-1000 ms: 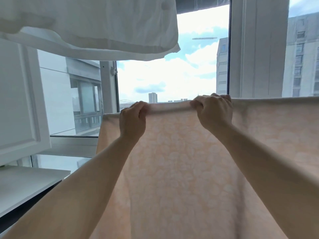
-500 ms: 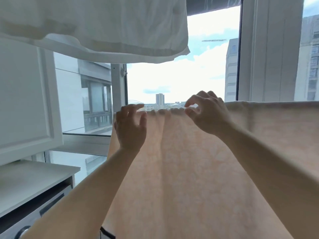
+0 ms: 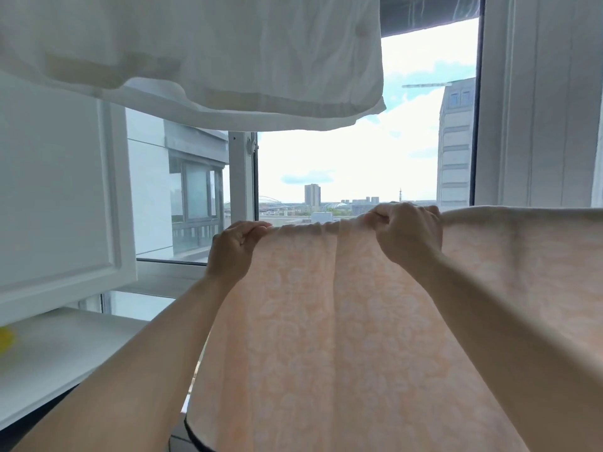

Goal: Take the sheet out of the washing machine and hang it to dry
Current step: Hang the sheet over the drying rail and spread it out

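Beyond the window (image 3: pixel 359 164) lie sky and distant towers. Both arms reach forward and up. The left hand (image 3: pixel 233 247) and right hand (image 3: pixel 408 234) have their fingers closed on the top edge of the peach patterned sheet (image 3: pixel 342 337); that edge runs left-right, bunched between them, and the cloth hangs straight down. White fabric (image 3: pixel 212 53) hangs overhead.

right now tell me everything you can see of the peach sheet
The peach sheet is thin, light-passing fabric with a pale floral pattern, hanging from its top edge and spreading right out of view. The top edge is bunched between the left hand and the right hand, both gripping it. Its support is hidden.
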